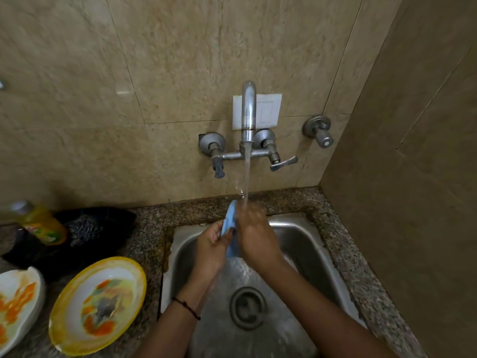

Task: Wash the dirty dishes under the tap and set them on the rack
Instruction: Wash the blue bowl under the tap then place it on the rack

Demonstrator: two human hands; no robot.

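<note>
I'm seeing the tap (248, 112) running into the steel sink (296, 228), wet around its drain. Over it, the left hand (211, 250) is gripping a small blue dish (229, 220) on edge under the stream. The right hand (255, 239) is lying against the dish's far face, too blurred to tell its grip. Two stained plates (98, 306) are sitting on the tabletop (149, 228) to the left.

Blue dish (229, 220) – seemingly a small plate – on edge, nearly upright, above the sink (296, 236), right under the running tap (248, 109). Pinched at its lower edge by left hand (211, 248); right hand (254, 239) blurred against the other face. Flat on the counter (149, 228) to the left, 2 more: yellow-rimmed plate (116, 275), smeared orange and grey; white plate (15, 282), orange-streaked, cut by the frame edge.
</note>
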